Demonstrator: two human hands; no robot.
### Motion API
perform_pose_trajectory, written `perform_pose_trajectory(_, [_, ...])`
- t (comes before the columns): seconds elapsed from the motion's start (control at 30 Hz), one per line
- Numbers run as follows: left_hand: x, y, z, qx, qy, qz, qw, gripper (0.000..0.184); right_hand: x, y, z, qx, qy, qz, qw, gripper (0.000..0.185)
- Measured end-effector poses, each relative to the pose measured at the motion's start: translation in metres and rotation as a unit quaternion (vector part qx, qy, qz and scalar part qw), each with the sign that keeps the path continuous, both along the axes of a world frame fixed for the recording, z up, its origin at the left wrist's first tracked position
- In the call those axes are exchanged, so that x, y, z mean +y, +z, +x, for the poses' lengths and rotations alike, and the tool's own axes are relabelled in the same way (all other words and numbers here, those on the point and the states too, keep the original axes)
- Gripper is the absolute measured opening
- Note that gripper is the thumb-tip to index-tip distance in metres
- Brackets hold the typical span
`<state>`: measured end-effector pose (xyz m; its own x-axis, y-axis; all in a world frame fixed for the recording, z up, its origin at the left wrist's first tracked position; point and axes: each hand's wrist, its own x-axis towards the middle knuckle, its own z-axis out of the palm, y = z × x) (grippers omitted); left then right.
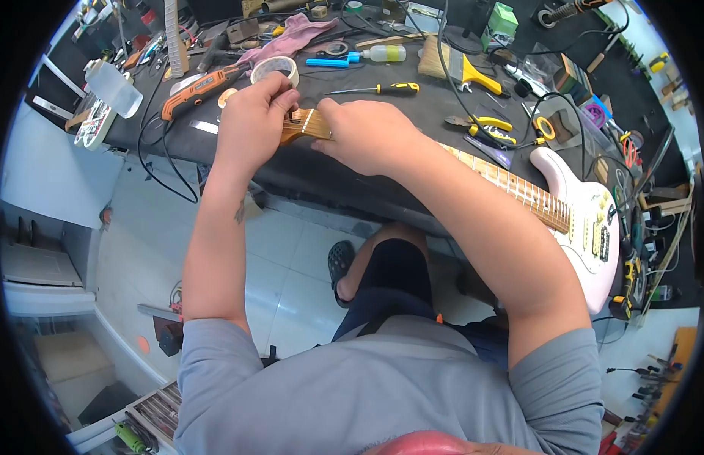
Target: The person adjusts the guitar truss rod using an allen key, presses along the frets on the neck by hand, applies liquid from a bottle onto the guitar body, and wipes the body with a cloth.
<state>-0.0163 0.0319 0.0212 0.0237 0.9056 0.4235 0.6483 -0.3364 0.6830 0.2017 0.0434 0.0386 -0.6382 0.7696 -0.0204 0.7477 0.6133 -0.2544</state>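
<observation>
The guitar (pixel 582 209) lies along the bench (pixel 170 144), its body at 4 o'clock from the hands and its headstock (pixel 291 135) between them. The left hand (pixel 255 112) has thumb and fingertips drawn close at the headstock; what they grip, if anything, cannot be told. The right hand (pixel 367 135) curls around the neck's end.

Too much downward push at the headstock could tip or slide the guitar, whose body sits near the bench's edge. If the neck (pixel 511 183) shifted towards 1 o'clock, the pliers (pixel 490 130) could scratch it.

The orange tool (pixel 202 92), the bottle (pixel 385 53) and the green box (pixel 501 27) carry no readable writing or brand.
</observation>
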Motion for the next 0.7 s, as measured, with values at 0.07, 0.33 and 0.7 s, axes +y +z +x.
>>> perform_pose_trajectory(0.07, [-0.001,0.001,0.000,0.000,0.002,-0.002,1.000,0.016,0.001,-0.003,0.000,0.010,0.007,0.009,1.000,0.049])
perform_pose_trajectory(0.33, [0.004,-0.001,0.002,0.003,0.011,0.025,1.000,0.019,0.001,-0.006,0.001,0.024,0.016,0.029,0.999,0.050])
perform_pose_trajectory(0.7, [0.014,0.003,0.008,0.033,0.033,0.008,0.999,0.017,0.000,-0.008,0.000,0.027,0.011,0.032,0.999,0.049])
